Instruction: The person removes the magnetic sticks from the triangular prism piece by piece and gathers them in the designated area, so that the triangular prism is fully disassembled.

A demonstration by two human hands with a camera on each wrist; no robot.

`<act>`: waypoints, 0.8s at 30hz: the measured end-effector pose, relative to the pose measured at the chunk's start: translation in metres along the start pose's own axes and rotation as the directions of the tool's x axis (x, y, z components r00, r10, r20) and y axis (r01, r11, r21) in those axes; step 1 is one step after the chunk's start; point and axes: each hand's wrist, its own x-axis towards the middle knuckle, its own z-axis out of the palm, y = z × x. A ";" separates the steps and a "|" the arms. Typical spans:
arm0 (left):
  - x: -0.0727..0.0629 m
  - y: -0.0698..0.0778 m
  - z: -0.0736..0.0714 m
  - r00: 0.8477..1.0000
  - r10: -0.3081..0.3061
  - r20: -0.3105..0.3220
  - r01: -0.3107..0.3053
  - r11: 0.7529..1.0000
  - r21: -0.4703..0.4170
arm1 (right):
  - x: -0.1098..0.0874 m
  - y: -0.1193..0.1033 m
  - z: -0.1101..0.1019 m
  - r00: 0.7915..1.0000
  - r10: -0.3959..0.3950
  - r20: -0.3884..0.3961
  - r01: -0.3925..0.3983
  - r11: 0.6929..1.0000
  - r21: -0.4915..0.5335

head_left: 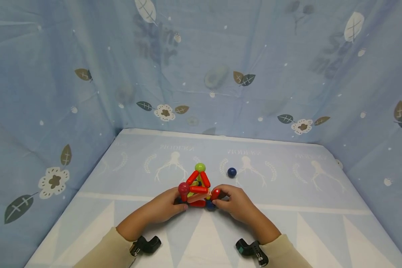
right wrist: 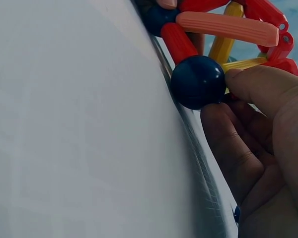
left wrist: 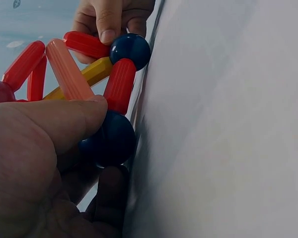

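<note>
A magnetic ball-and-rod structure stands on the table, with a lime ball [head_left: 200, 167] on top and a crimson ball [head_left: 184, 188] at its left. My left hand [head_left: 165, 204] grips a dark blue ball [left wrist: 109, 139] at the lower left corner, thumb against it. From that corner a salmon rod [left wrist: 69, 69] slants up, and a red rod [left wrist: 120, 87] runs to another dark blue ball [right wrist: 197, 82]. My right hand [head_left: 236, 203] pinches a red rod [head_left: 215, 194] beside that second ball. In the right wrist view the thumb hides most of this rod. Yellow rods [right wrist: 222, 42] show inside.
A loose dark blue ball [head_left: 232, 172] lies on the table behind my right hand. The patterned tablecloth [head_left: 288, 178] reaches back to a blue leaf-print curtain [head_left: 194, 56], which also hangs on both sides. Each wrist wears a black camera mount [head_left: 146, 245].
</note>
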 end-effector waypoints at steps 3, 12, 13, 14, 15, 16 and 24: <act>0.001 0.000 0.000 1.000 -0.002 0.003 0.002 1.000 -0.001 | 0.000 0.001 0.000 1.000 0.003 -0.016 -0.004 1.000 -0.024; 0.000 0.000 0.000 1.000 -0.013 0.021 0.014 1.000 -0.025 | 0.001 0.003 -0.001 0.999 0.028 -0.046 -0.030 0.999 -0.040; 0.000 0.000 0.000 1.000 -0.014 0.021 0.015 1.000 -0.023 | 0.001 0.003 -0.001 0.998 0.033 -0.048 -0.035 0.999 -0.042; 0.000 0.000 0.000 1.000 -0.016 0.022 0.017 1.000 -0.022 | 0.002 0.003 -0.002 0.998 0.039 -0.050 -0.041 0.998 -0.042; 0.000 0.000 0.000 1.000 -0.018 0.022 0.019 1.000 -0.021 | 0.002 0.004 -0.003 0.998 0.043 -0.054 -0.046 0.998 -0.042; 0.000 0.000 0.000 1.000 -0.019 0.021 0.020 1.000 -0.019 | 0.002 0.004 -0.005 0.997 0.049 -0.056 -0.051 0.998 -0.043; 0.000 0.001 0.000 1.000 -0.012 0.018 0.013 1.000 -0.017 | 0.004 0.010 -0.017 0.988 0.121 -0.101 -0.129 0.988 -0.081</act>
